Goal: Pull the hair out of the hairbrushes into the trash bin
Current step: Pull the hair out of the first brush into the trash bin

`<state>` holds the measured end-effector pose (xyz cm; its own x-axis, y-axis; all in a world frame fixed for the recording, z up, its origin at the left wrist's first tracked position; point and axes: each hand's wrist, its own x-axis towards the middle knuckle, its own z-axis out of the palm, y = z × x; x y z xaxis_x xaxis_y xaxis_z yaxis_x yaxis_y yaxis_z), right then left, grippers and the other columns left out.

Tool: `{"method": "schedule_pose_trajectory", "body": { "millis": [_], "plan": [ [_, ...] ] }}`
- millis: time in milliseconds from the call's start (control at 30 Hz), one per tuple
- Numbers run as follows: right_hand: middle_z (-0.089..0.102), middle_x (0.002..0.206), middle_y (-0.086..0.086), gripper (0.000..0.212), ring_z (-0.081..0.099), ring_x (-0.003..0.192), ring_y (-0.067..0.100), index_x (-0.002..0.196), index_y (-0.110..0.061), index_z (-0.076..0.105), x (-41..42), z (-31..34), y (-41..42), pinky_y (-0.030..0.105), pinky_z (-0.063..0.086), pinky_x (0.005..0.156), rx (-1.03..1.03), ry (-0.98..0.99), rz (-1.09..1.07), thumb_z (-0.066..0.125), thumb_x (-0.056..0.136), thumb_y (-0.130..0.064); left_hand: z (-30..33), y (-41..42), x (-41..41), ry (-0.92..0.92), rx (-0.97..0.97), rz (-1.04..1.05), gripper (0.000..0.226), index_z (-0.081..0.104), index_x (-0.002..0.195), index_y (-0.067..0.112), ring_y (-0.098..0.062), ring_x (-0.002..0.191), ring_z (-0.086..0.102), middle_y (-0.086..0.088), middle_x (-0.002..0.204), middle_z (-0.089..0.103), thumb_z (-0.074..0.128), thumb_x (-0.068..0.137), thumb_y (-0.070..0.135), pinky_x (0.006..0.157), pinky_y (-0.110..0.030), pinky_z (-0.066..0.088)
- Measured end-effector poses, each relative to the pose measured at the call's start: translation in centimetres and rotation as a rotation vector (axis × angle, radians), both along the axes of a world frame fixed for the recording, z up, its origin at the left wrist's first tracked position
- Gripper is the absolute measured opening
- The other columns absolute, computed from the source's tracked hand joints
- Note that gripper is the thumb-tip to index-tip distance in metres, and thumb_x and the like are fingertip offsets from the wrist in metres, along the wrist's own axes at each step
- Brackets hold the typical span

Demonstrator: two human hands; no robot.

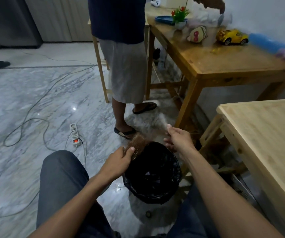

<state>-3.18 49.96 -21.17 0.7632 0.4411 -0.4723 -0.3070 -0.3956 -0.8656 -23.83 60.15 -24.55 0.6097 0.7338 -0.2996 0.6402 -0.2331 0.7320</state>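
Observation:
My left hand [121, 159] grips a hairbrush [138, 146] matted with brown hair, held at the far-left rim of the trash bin [176, 184]. The bin is black, lined with a black bag, and stands on the floor between my knees. My right hand [177, 139] is raised above the bin's far rim, its fingers pinched on a blurred wisp of hair [157, 122] that streams up and to the left. Most of the brush's handle is hidden inside my left hand.
Another person [126, 66] in sandals stands just beyond the bin. A dark wooden table [224, 62] with a yellow toy car [231, 37] is at the far right, a pale table [267, 138] at the near right. A power strip [74, 134] and cables lie on the marble floor at the left.

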Motion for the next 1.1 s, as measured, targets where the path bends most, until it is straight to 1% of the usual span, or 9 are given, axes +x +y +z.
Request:
{"method": "schedule_pose_trajectory", "body": {
  "millis": [100, 200, 367, 533, 800, 867, 967, 1033, 1100],
  "plan": [
    [0.068, 0.112, 0.0, 0.036, 0.075, 0.094, 0.019, 0.098, -0.027, 0.062, -0.8, 0.1, -0.3, 0.028, 0.062, 0.064, 0.058, 0.086, 0.134, 0.072, 0.087, -0.06, 0.5, -0.2, 0.4, -0.027, 0.014, -0.018, 0.049, 0.037, 0.079, 0.013, -0.022, 0.064, 0.045, -0.009, 0.075, 0.047, 0.043, 0.101, 0.057, 0.061, -0.037, 0.035],
    [0.075, 0.108, 0.002, 0.038, 0.074, 0.081, 0.014, 0.111, -0.016, 0.071, -2.0, -0.1, -0.1, 0.024, 0.06, 0.062, 0.099, 0.112, 0.256, 0.081, 0.086, -0.043, 1.1, -1.0, 0.9, -0.033, 0.065, -0.037, 0.047, 0.039, 0.077, 0.015, -0.022, 0.066, 0.048, -0.007, 0.075, 0.05, 0.045, 0.101, 0.054, 0.062, -0.036, 0.035],
    [0.069, 0.076, 0.009, 0.013, 0.062, 0.058, 0.011, 0.1, 0.0, 0.075, -1.5, 0.2, 0.0, 0.015, 0.052, 0.048, 0.171, 0.084, 0.0, 0.077, 0.091, -0.011, 1.4, -0.9, 0.3, -0.123, -0.106, -0.019, 0.053, 0.038, 0.081, 0.015, -0.019, 0.057, 0.038, -0.005, 0.07, 0.038, 0.047, 0.096, 0.065, 0.055, -0.036, 0.033],
    [0.073, 0.081, 0.015, 0.02, 0.063, 0.061, 0.013, 0.106, 0.008, 0.076, -0.3, 1.6, -0.7, 0.014, 0.051, 0.047, 0.181, 0.098, -0.103, 0.076, 0.091, -0.005, 2.4, -0.8, -1.0, -0.269, -0.429, 0.034, 0.043, 0.042, 0.093, 0.015, -0.014, 0.044, 0.028, 0.001, 0.059, 0.032, 0.051, 0.099, 0.057, 0.044, -0.026, 0.021],
    [0.075, 0.088, 0.012, 0.022, 0.064, 0.062, 0.01, 0.109, 0.002, 0.077, 0.3, 2.0, -1.5, 0.014, 0.054, 0.053, 0.222, 0.135, -0.369, 0.078, 0.09, -0.009, 3.3, -0.3, -1.4, -0.311, -0.447, 0.081, 0.042, 0.043, 0.09, 0.014, -0.013, 0.041, 0.025, 0.002, 0.053, 0.029, 0.055, 0.098, 0.053, 0.043, -0.023, 0.019],
    [0.075, 0.113, 0.017, 0.033, 0.069, 0.077, 0.014, 0.121, 0.0, 0.072, 0.0, 2.2, -1.8, 0.021, 0.061, 0.07, 0.224, 0.177, -0.335, 0.076, 0.092, -0.014, 3.1, -0.5, -0.7, -0.301, -0.393, 0.127, 0.043, 0.041, 0.09, 0.014, -0.012, 0.039, 0.027, 0.002, 0.052, 0.029, 0.052, 0.099, 0.054, 0.042, -0.024, 0.021],
    [0.052, 0.147, 0.023, 0.08, 0.068, 0.112, 0.033, 0.151, -0.01, 0.044, -0.4, 2.8, -2.6, 0.043, 0.062, 0.089, 0.131, 0.455, -0.137, 0.081, 0.086, -0.038, 2.9, -0.7, 0.3, -0.312, -0.375, 0.179, 0.043, 0.04, 0.091, 0.016, -0.013, 0.04, 0.029, 0.001, 0.055, 0.031, 0.05, 0.099, 0.056, 0.043, -0.024, 0.022],
    [0.054, 0.143, 0.025, 0.097, 0.069, 0.112, 0.035, 0.154, -0.012, 0.038, -1.6, 2.4, -2.9, 0.047, 0.063, 0.084, 0.052, 0.542, -0.017, 0.084, 0.078, -0.052, 2.8, -0.8, 1.2, -0.332, -0.398, 0.179, 0.043, 0.041, 0.092, 0.016, -0.013, 0.04, 0.029, 0.002, 0.055, 0.031, 0.051, 0.098, 0.057, 0.042, -0.024, 0.023],
    [0.068, 0.124, 0.02, 0.094, 0.074, 0.102, 0.031, 0.141, -0.004, 0.052, -3.0, 1.7, -2.5, 0.044, 0.066, 0.078, 0.021, 0.521, 0.096, 0.083, 0.073, -0.061, 2.7, -1.2, 2.1, -0.352, -0.411, 0.169, 0.045, 0.047, 0.093, 0.015, -0.013, 0.04, 0.032, 0.002, 0.053, 0.034, 0.051, 0.097, 0.059, 0.041, -0.024, 0.025]
  ]
}}
